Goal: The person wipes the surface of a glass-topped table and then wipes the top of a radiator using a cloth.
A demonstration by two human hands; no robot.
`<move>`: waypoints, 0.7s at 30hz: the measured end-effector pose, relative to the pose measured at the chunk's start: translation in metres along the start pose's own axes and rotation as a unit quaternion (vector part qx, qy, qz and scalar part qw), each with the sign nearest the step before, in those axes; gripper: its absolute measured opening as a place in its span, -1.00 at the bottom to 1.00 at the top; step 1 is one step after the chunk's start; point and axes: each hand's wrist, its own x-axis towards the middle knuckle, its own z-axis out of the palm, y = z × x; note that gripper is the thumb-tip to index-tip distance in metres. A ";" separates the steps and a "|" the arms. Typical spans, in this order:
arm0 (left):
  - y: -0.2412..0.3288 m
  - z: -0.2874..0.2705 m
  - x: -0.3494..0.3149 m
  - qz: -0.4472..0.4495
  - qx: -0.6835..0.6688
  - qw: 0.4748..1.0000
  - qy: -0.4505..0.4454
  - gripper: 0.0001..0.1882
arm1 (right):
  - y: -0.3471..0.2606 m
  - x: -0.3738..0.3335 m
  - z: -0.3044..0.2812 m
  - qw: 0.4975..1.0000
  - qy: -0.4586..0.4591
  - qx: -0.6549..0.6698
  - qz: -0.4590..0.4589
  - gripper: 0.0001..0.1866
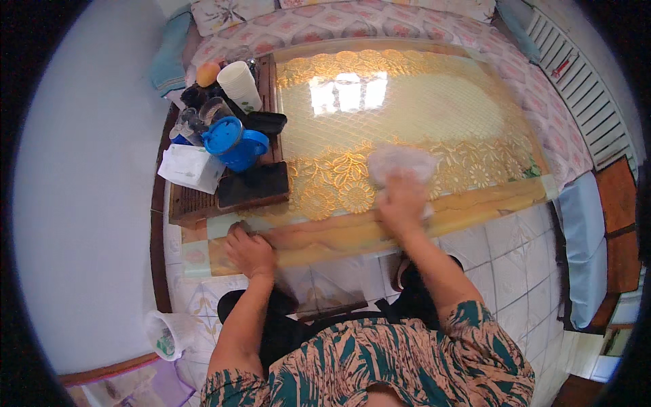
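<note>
On the glossy, gold-patterned table cover [488, 102], my right hand [401, 200] presses down a pale cloth [403, 163]. Motion blurs the hand and the cloth, and part of the cloth spreads out beyond my fingers. My left hand [252, 252] rests on the front left edge of the table, close to the near corner of the wooden tray [184, 211]. Its fingers are slightly bent and apart, with nothing seen in them.
The tray carries a blue lidded mug [232, 144], a white tissue pack [191, 168], stacked white cups [240, 85], a dark flat box [253, 184] and a round fruit [207, 73]. A patterned sofa [569, 146] borders the table's far side. A white bin [168, 334] stands at lower left.
</note>
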 end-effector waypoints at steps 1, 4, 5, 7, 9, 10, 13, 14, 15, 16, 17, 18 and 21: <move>-0.004 -0.002 0.000 0.003 -0.007 1.000 0.006 -0.59 | -0.036 -0.003 0.005 0.998 -0.014 0.031 -0.056 -0.46; -0.004 0.000 -0.001 0.021 -0.039 0.999 0.016 -0.60 | -0.092 0.010 0.019 0.980 -0.044 0.108 -0.161 -0.45; -0.004 0.002 0.000 0.025 -0.046 0.998 0.017 -0.60 | -0.097 0.019 0.022 0.979 -0.038 0.110 -0.165 -0.44; -0.005 0.004 0.000 0.027 -0.058 0.998 0.016 -0.61 | -0.102 0.039 0.031 0.977 -0.029 0.115 -0.178 -0.42; -0.006 0.004 0.001 0.028 -0.069 0.997 0.011 -0.61 | -0.082 0.056 0.039 0.982 -0.020 0.087 -0.165 -0.44; -0.009 -0.001 0.001 0.026 -0.063 0.998 0.013 -0.61 | -0.070 0.064 0.042 0.984 -0.016 0.079 -0.160 -0.45; -0.011 -0.003 -0.001 0.035 -0.062 0.997 0.023 -0.60 | 0.005 0.085 0.023 0.996 -0.015 0.061 -0.059 -0.45; -0.008 -0.001 -0.001 0.047 -0.066 0.996 0.034 -0.60 | 0.047 0.084 0.027 0.998 0.052 -0.012 -0.034 -0.46; -0.012 0.001 -0.003 0.054 -0.064 0.995 0.045 -0.59 | 0.075 0.080 0.006 1.000 0.023 -0.015 -0.012 -0.47; -0.007 0.005 -0.003 0.052 -0.075 0.995 0.037 -0.59 | 0.135 0.074 0.007 0.997 0.039 -0.064 -0.001 -0.43; -0.010 0.007 -0.002 0.047 -0.077 0.995 0.031 -0.58 | 0.169 0.063 -0.008 0.995 0.028 -0.082 0.048 -0.41; -0.014 0.008 -0.001 0.041 -0.077 0.996 0.027 -0.57 | 0.189 0.048 -0.023 0.990 0.017 -0.099 0.098 -0.39; -0.008 0.004 -0.001 0.023 -0.065 0.998 0.016 -0.56 | 0.219 0.000 -0.059 0.960 0.022 -0.183 0.212 -0.38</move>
